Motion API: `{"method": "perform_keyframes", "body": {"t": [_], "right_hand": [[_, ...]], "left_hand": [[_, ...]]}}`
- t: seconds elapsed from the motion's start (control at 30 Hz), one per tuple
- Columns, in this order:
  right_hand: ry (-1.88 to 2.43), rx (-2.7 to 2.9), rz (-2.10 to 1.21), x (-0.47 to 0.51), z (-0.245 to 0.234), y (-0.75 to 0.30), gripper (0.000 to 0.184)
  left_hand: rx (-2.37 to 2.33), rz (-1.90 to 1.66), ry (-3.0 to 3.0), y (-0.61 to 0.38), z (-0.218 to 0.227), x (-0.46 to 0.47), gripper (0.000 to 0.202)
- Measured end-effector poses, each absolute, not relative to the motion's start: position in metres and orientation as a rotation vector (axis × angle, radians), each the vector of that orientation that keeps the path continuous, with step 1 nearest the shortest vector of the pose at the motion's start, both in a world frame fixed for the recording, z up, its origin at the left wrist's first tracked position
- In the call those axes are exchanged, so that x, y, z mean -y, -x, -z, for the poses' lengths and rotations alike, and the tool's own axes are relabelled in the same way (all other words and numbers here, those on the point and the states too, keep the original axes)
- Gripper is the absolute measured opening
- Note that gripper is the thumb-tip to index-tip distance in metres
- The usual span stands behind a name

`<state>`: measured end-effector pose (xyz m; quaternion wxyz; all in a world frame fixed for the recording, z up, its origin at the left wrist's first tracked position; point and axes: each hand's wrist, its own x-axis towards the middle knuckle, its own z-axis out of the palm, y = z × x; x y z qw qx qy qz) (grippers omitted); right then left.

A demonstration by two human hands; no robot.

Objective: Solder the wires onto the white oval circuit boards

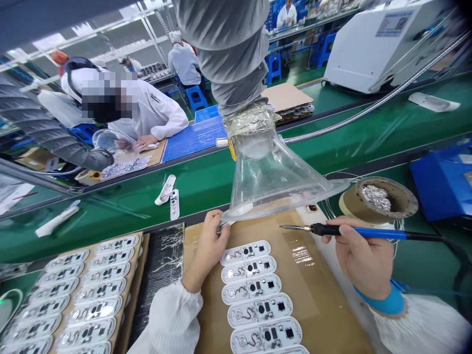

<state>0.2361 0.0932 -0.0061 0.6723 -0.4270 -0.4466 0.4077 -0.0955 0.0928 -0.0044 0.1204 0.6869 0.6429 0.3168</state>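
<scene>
My right hand [363, 258] is closed around a soldering iron [344, 231] with a blue and black handle. Its bare metal tip points left above a brown cardboard sheet [313, 275]. At the sheet's far edge, my left hand [210, 246] has its fingers closed on a white piece [225, 224], mostly hidden by the fingers and the hood rim. A column of white oval circuit boards [249, 271], with black parts and thin wires, lies on the cardboard. Right over my left fingers hangs a clear funnel-shaped fume hood [273, 182] on a grey hose [228, 44].
Stacked cardboard with more white boards [99, 290] stands at left. A brown spool [407, 206] holding silvery material is behind my right hand. White parts [174, 204] lie on the green belt [199, 179]. Across it, a person in white [147, 103] works under another hood.
</scene>
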Motion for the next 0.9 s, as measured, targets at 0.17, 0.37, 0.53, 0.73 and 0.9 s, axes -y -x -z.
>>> {"method": "perform_keyframes", "body": {"t": [0.17, 0.37, 0.53, 0.73, 0.9], "right_hand": [[0.987, 1.009, -0.897, -0.0927, 0.0072, -0.2362, 0.019], [0.958, 1.016, -0.912, -0.0924, 0.0106, -0.237, 0.013], [0.944, 1.008, -0.928, -0.0936, 0.0066, -0.2359, 0.013], [0.956, 1.024, -0.92, -0.0928, 0.0069, -0.2369, 0.013], [0.962, 1.034, -0.919, -0.0923, 0.0082, -0.237, 0.013]], "left_hand": [[-1.871, -0.82, -2.142, 0.0911, 0.0051, -0.0935, 0.024], [-1.864, -0.652, -2.296, 0.0903, 0.0055, -0.0883, 0.024], [-1.872, -0.566, -2.383, 0.089, 0.0069, -0.0889, 0.028], [-1.873, -0.514, -2.455, 0.0891, 0.007, -0.091, 0.023], [-1.823, -0.495, -2.477, 0.0908, 0.0076, -0.0895, 0.017]]}}
